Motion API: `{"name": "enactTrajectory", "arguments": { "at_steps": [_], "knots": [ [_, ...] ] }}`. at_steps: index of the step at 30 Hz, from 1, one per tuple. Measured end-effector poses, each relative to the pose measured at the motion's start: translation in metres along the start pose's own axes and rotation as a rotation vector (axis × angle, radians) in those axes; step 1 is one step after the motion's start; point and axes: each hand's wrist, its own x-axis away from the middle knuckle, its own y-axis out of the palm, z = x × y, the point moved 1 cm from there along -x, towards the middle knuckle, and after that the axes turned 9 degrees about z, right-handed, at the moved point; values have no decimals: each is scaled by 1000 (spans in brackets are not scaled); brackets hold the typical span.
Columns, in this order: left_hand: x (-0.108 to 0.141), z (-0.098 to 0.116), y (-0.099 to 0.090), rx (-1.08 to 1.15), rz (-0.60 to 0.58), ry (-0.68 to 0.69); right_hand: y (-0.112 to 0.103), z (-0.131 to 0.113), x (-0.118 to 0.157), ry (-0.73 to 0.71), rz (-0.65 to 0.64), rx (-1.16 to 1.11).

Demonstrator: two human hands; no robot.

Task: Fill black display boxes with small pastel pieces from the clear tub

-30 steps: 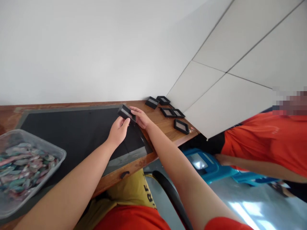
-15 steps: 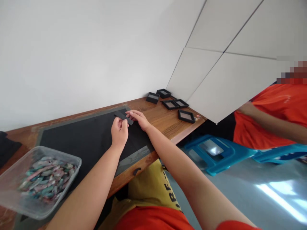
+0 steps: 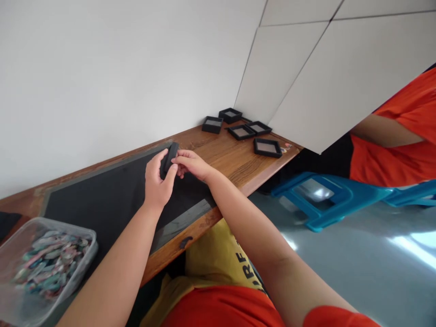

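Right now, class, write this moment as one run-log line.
left hand: gripping black piece; right hand: touching it; beneath: dark mat; left: clear tub, coloured pieces; right: black frames, wooden tabletop

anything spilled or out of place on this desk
Nothing looks spilled; the coloured pieces lie inside the clear plastic tub. Only the black boxes at the wooden desk's right end look untidy, lying at differing angles; no obvious damage shows.

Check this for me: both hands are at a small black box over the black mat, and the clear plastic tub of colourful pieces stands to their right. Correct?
Not quite: the clear plastic tub stands to the left, as the head view shows. The left hand and right hand are indeed at the small black box over the black mat.
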Motion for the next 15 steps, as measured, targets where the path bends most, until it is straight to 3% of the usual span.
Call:
{"name": "enactTrajectory", "arguments": {
  "at_steps": [3, 6, 11, 15],
  "knots": [
    [2, -4, 3, 58, 111, -203, 3, 0, -1, 13, 52, -101],
    [1, -10, 7, 157, 167, -432, 6, 1, -1, 45, 24, -201],
    [-1, -9, 10, 336, 8, -582, 7, 3, 0, 21, 36, -276],
    [0, -4, 10, 362, 34, -605, 6, 5, 0, 2, 56, -234]
  ]
}}
